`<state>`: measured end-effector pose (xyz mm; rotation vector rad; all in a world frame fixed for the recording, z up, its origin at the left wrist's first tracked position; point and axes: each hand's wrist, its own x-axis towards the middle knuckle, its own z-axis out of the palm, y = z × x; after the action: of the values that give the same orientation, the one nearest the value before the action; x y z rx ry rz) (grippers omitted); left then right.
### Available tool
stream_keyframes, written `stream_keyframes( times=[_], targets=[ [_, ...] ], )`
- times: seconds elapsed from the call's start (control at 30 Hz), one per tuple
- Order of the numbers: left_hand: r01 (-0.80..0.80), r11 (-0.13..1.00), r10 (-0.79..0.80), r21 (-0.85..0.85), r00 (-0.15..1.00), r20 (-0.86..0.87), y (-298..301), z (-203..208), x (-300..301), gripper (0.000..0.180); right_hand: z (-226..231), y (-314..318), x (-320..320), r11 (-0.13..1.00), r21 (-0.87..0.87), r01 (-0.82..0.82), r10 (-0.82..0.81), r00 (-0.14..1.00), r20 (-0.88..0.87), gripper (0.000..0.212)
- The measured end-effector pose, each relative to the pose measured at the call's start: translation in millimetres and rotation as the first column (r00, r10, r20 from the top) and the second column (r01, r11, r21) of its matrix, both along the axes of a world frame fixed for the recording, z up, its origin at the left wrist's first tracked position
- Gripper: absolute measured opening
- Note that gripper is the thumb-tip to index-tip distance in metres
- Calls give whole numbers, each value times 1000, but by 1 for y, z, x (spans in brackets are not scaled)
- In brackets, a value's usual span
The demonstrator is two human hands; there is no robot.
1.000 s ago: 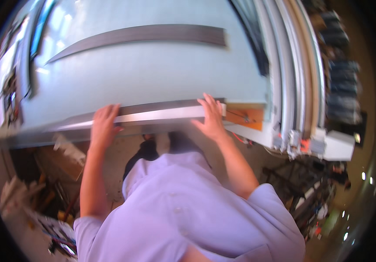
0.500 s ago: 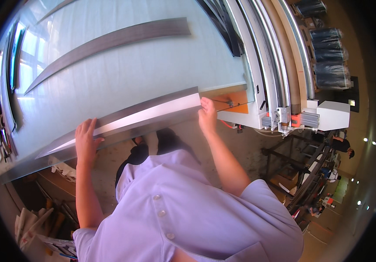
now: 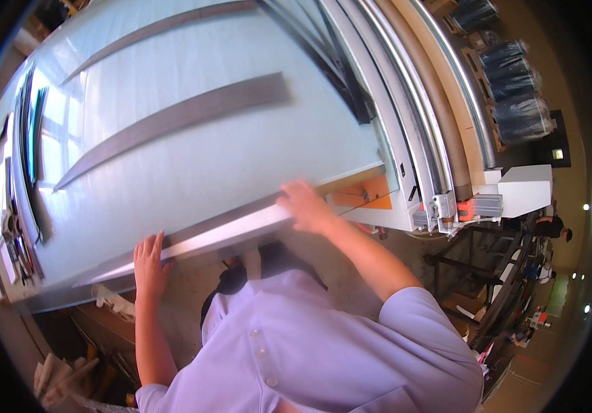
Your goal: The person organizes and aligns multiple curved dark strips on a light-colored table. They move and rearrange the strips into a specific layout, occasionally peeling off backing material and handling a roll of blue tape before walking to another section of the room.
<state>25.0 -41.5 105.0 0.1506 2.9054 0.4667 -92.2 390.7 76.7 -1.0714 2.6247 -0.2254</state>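
A long dark grey strip [image 3: 203, 223] with a tapering white strip [image 3: 234, 229] along it lies by the near edge of a glass-topped table [image 3: 199, 165]. My left hand [image 3: 150, 265] rests on the strip's left part, fingers stretched over it and thumb apart. Across the right part of the strips lies my right hand [image 3: 304, 206], smeared by motion, so its finger closure is unclear. Beyond them, another dark strip [image 3: 186, 117] lies loose on the glass, with a further dark strip [image 3: 165, 29] behind it.
On the right runs a machine with long metal rollers [image 3: 406, 89] and a white end box [image 3: 526, 193]. Dark bars [image 3: 330, 69] lie near it. Tools [image 3: 17, 241] crowd the table's left edge. Wrapped black rolls [image 3: 516, 89] stand far right; a person [image 3: 552, 226] is beyond.
My right hand has moved left and lower in view, from the strip's right end onto the strip. My left hand stays on the left part. The view has shifted, so the table appears lower.
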Motion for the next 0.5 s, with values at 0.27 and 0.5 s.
stream_keyframes(
  times=[0.27,0.5],
  targets=[
    [-162,983,168,92,983,-67,20,-25,-55,70,-20,28,-42,813,-422,400,-407,910,78,45],
    [-240,969,247,62,908,-337,92,-73,-182,76,-62,140,-172,480,-571,666,-865,467,-182,39]
  ],
)
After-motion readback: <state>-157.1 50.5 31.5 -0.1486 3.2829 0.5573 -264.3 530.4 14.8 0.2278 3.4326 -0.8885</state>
